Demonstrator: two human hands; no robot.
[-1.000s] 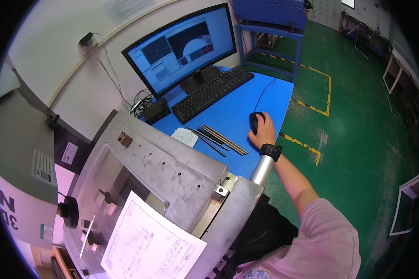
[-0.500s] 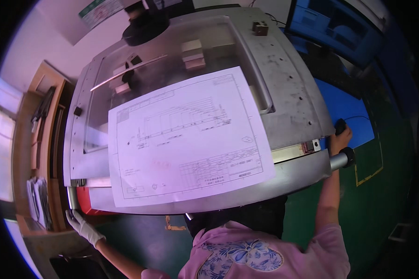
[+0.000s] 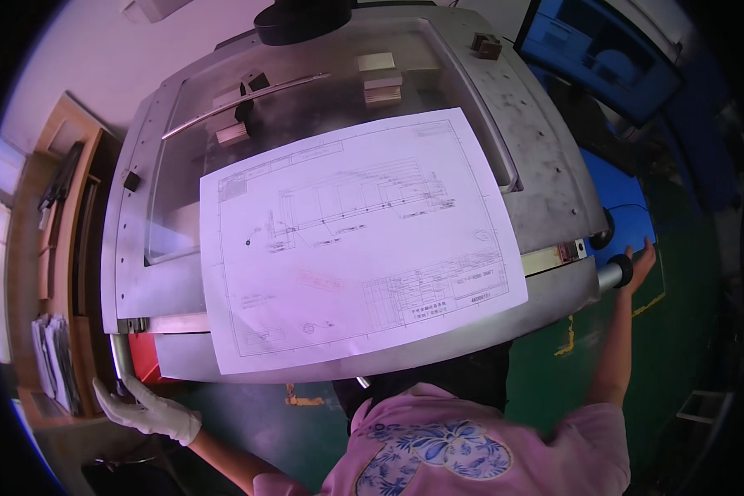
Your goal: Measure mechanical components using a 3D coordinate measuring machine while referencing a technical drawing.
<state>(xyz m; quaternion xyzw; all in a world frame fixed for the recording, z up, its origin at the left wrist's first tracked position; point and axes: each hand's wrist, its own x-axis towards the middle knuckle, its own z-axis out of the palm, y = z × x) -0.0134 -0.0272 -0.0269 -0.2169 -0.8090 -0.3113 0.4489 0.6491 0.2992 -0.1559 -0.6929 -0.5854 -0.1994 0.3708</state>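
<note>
At the machine's front left corner is my left hand [image 3: 150,413], in a white glove, thumb and fingers spread around the lower end of a metal post [image 3: 121,357]; I cannot tell if it touches. My bare right hand [image 3: 638,266] has its fingers stretched out beside a black knob [image 3: 619,269] on the front right, apart from the black mouse [image 3: 604,229]. Between my arms, a printed drawing sheet [image 3: 347,248] lies over the front of the grey metal stage [image 3: 546,165]. Behind it a thin metal rod [image 3: 285,86] rests at a slant on a small block holder [image 3: 236,131].
A stack of metal blocks [image 3: 380,78] stands on the glass plate, under a round black lens housing [image 3: 302,21]. To the right are a monitor [image 3: 599,54] and a blue mat [image 3: 628,211]. A wooden shelf [image 3: 78,240] with papers [image 3: 54,364] stands on the left.
My right hand has left the mouse and come nearer the knob, fingers stretched. The gloved left hand has spread its fingers and dropped slightly. The view has shifted a little.
</note>
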